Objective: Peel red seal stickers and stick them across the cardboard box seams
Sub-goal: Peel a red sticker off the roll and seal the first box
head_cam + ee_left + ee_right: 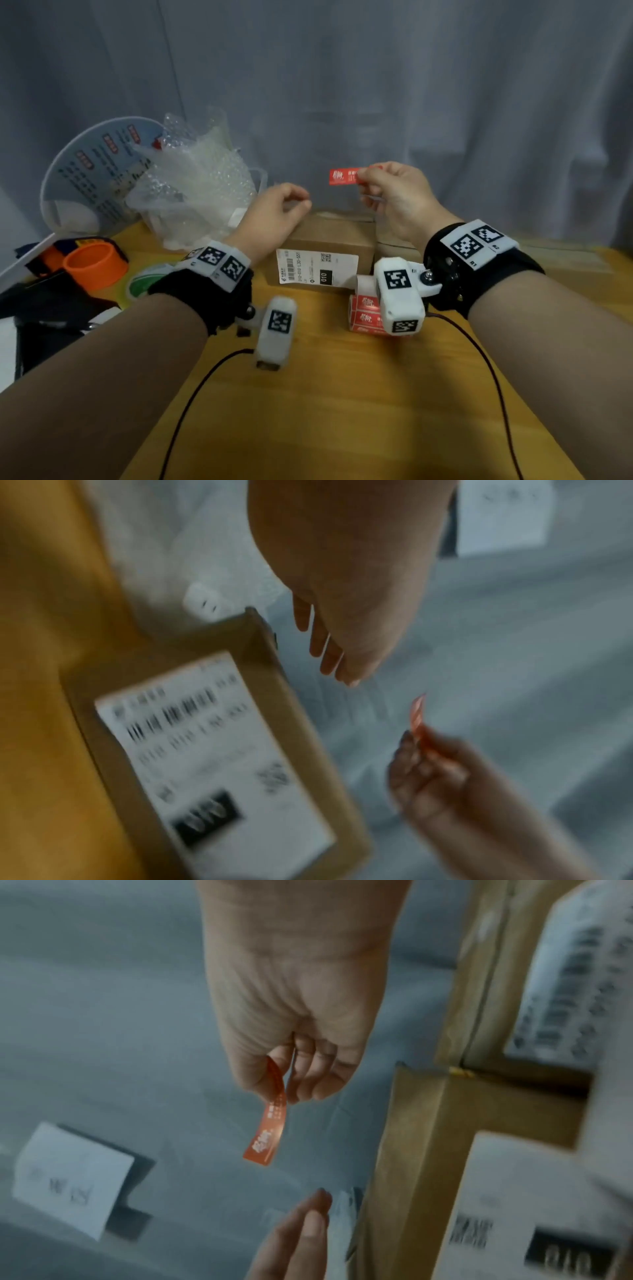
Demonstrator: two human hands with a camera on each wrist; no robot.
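A brown cardboard box [329, 236] with a white shipping label [315, 270] lies on the wooden table [325, 394]. Above its far edge my right hand [370, 183] pinches one end of a red seal sticker [340, 177] between thumb and fingers. The sticker hangs free in the air, bent, in the right wrist view [270, 1131]. My left hand [299, 204] hovers over the box's left top edge, fingers relaxed and holding nothing [329, 653]. A block of red stickers [363, 313] sits in front of the box, partly hidden by the right wrist camera.
A bubble-wrap bag [195, 185] and a round printed fan [92, 171] stand at the back left. An orange tape roll [96, 263] and dark items lie at the left edge. A second box [397, 245] sits right of the first. Grey curtain behind; cables cross the table.
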